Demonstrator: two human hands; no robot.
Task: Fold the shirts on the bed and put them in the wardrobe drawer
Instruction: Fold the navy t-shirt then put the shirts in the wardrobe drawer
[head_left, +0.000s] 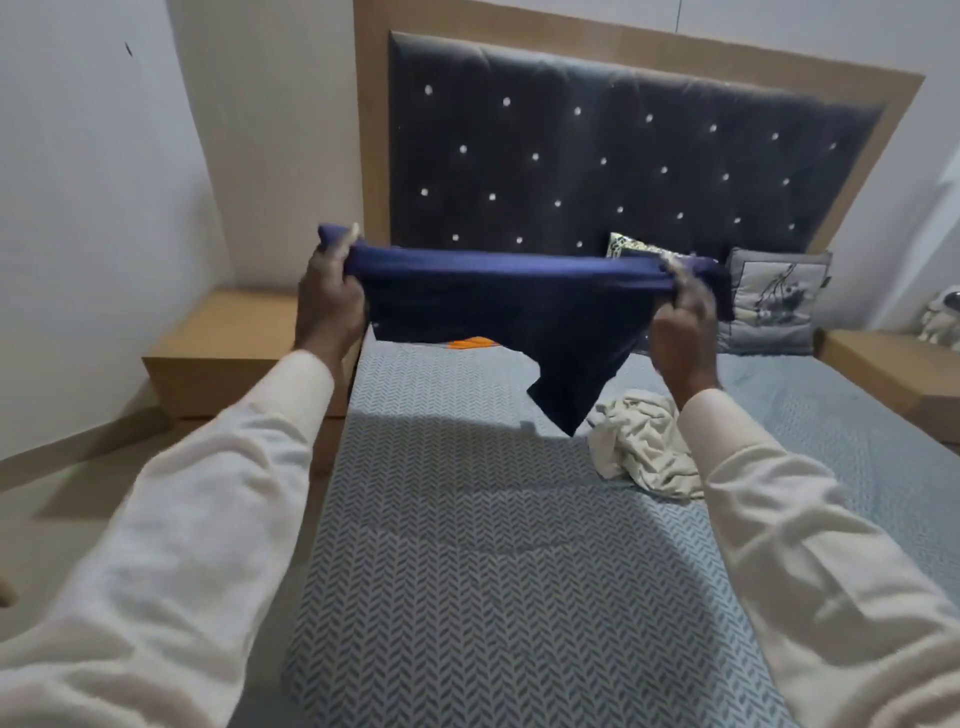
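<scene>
1. The wide bed with the grey-blue herringbone sheet (467, 571) fills the middle; its length runs away from the camera towards the headboard.
2. The dark padded headboard with pale studs (623, 156), set in a light wooden frame, stands upright at the bed's far end.
3. The navy blue cloth shirt (509, 306) hangs in the air above the far half of the bed. Its long axis runs level from left to right, with the top edge bunched into a band between both hands. The loose cloth droops to a point aimed down at the sheet, right of centre.
4. The light wooden bedside cabinet (223, 338) stands just left of the bed.
5. The crumpled cream cloth shirt (644, 441) lies on the bed's right side, near the navy shirt's hanging point.
6. The grey square cushion with a dark print (774, 301) leans against the headboard at the right.
7. The left hand (330, 306) has its grip clenched round the navy shirt's left end.
8. The right hand (680, 332), somewhat blurred, has its grip curled round the right end.
9. A small orange patch (470, 342) shows on the sheet under the navy shirt's lower edge; what it is cannot be told.
</scene>
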